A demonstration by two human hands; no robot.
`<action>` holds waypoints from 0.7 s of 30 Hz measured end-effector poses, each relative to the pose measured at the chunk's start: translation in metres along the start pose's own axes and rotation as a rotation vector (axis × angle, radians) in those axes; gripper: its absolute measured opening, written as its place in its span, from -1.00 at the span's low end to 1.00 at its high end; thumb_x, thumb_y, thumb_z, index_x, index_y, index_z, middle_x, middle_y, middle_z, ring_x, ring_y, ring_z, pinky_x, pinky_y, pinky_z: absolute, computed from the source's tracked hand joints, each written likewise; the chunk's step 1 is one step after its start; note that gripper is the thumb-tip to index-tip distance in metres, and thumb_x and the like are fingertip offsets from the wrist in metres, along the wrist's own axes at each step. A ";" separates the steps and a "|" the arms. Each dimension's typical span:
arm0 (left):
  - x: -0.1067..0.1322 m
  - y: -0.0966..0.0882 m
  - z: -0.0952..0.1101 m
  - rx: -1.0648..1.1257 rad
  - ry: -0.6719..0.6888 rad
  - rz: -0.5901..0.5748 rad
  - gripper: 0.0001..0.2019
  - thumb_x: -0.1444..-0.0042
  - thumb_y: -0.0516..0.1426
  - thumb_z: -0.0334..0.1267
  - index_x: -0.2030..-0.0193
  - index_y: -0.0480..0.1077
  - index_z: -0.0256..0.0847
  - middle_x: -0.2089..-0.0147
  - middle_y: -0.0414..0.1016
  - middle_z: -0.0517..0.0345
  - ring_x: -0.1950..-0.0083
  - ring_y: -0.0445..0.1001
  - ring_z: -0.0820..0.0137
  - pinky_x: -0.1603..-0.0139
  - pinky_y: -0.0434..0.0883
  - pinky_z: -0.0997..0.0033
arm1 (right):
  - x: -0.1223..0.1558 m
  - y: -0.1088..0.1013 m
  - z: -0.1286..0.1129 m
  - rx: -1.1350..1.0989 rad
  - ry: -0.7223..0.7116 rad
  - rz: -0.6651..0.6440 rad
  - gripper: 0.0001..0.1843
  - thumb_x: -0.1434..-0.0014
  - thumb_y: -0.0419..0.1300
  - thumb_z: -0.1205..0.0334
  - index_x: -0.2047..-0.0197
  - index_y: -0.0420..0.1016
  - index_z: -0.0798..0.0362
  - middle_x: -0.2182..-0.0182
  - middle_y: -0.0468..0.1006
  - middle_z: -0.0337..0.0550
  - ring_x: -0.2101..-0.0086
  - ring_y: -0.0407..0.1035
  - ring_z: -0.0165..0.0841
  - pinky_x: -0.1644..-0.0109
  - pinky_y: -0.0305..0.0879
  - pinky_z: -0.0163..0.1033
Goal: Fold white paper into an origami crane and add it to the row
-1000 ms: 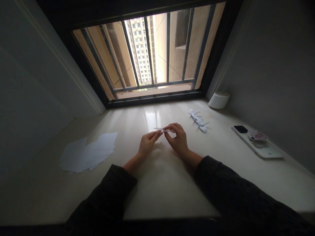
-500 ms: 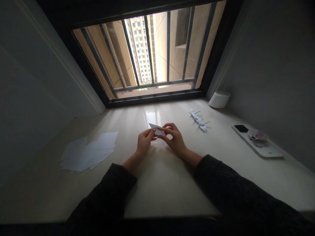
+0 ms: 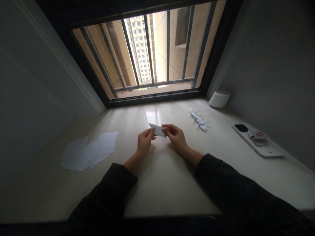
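A small folded piece of white paper [image 3: 158, 130] is held up between my two hands over the pale counter [image 3: 159, 183]. My left hand [image 3: 144, 141] pinches its left side, thumb on the near face. On the right side, my right hand [image 3: 176, 136] grips the edge between thumb and fingers. The paper has pointed corners, one sticking out at the upper left. Its far face and the fingertips behind it are hidden.
Loose white paper sheets [image 3: 90, 152] lie spread at the left. Several folded paper cranes [image 3: 198, 120] stand in a row at the back right. A white cylinder [image 3: 219, 99] and a phone [image 3: 258, 142] with a round grip sit near the right wall. Ahead is a barred window [image 3: 157, 52].
My right hand has shifted its fingers from across the paper to its right edge, so more of the paper's face shows. My left hand has barely moved.
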State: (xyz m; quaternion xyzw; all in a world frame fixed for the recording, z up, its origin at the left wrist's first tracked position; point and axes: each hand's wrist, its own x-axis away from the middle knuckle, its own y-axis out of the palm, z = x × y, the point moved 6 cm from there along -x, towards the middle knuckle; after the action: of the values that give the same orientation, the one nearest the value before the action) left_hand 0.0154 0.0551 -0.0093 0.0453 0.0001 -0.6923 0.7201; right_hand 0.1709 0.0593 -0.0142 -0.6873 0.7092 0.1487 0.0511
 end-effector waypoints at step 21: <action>-0.003 -0.009 -0.004 0.116 -0.048 0.108 -0.61 0.06 0.25 0.00 0.24 0.53 -0.31 0.30 0.56 0.03 0.30 0.51 0.37 0.22 0.47 0.35 | 0.012 0.007 -0.034 0.710 -0.544 -0.143 -0.73 -0.09 0.27 0.11 0.10 0.54 -0.16 0.05 0.42 -0.10 0.21 0.38 -0.28 0.14 0.40 -0.11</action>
State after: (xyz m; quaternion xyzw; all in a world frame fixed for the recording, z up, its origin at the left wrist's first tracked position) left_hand 0.0066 0.0578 -0.0135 0.0702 -0.0601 -0.6522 0.7524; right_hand 0.1678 0.0379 0.0162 -0.6103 0.6277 0.0674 0.4785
